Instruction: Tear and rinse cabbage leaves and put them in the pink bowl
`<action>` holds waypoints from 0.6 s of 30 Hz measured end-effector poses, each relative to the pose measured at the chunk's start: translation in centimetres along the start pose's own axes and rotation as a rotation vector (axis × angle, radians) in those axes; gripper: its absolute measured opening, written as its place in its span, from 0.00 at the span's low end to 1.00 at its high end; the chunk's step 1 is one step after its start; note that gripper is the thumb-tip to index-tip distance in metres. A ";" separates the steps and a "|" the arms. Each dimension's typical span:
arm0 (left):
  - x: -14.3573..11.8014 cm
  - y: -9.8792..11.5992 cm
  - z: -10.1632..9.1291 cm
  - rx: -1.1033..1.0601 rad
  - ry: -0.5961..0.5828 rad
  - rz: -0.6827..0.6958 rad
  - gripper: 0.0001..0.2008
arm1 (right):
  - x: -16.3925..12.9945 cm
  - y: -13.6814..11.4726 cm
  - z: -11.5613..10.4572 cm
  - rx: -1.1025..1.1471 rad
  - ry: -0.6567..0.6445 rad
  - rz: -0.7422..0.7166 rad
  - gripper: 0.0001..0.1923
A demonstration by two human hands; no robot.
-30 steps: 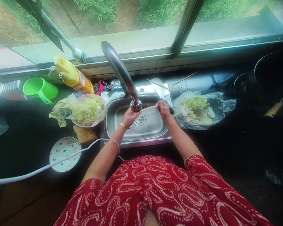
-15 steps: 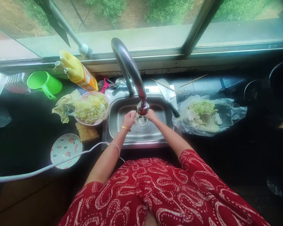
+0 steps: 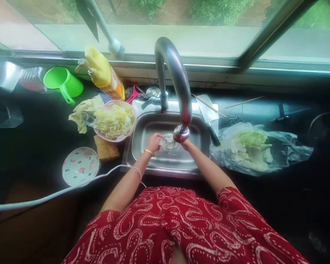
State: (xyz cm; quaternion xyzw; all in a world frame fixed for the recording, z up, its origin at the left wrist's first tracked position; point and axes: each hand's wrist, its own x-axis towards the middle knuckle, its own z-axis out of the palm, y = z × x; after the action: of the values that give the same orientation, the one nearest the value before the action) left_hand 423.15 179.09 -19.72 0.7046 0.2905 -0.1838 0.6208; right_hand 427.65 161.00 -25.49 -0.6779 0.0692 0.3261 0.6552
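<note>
Over the sink basin (image 3: 143,126), my left hand (image 3: 154,143) is closed, fingers pinched together at the edge of something pale and see-through (image 3: 167,138). What it is I cannot make out. My right hand (image 3: 186,144) is at the other side of it, its fingers mostly hidden behind the tap's spout head (image 3: 180,133). The curved metal tap (image 3: 176,62) arches above both hands. Left of the sink, a pink-rimmed bowl (image 3: 134,119) holds torn cabbage leaves (image 3: 114,121). More cabbage (image 3: 253,146) lies in a clear plastic bag (image 3: 294,148) on the right.
A knife with a black handle (image 3: 213,135) lies along the sink's right edge. Leftward are a sponge (image 3: 106,148), a patterned plate (image 3: 81,165), a green mug (image 3: 66,82) and a yellow bottle (image 3: 104,75). A white cable (image 3: 44,200) crosses my left arm.
The view has shifted, so the sink and tap appear farther right. My hands look farther apart, and more of the pale, see-through thing shows between them.
</note>
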 end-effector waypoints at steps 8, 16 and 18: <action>-1.0 1.8 3.8 0.315 -0.149 0.014 0.20 | -4.8 -1.7 -0.2 0.732 0.004 0.112 0.11; -2.1 1.2 3.3 0.341 -0.086 0.264 0.13 | -6.9 -2.2 1.0 0.308 0.219 -0.131 0.15; -2.3 1.4 3.2 0.339 -0.046 0.266 0.12 | -7.1 -2.3 0.7 0.303 0.287 -0.179 0.14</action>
State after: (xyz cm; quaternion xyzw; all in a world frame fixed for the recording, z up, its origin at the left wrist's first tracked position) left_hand 422.56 175.47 -17.74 0.8266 0.1454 -0.1624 0.5188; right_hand 423.09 159.59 -19.74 -0.6148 0.1496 0.1527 0.7592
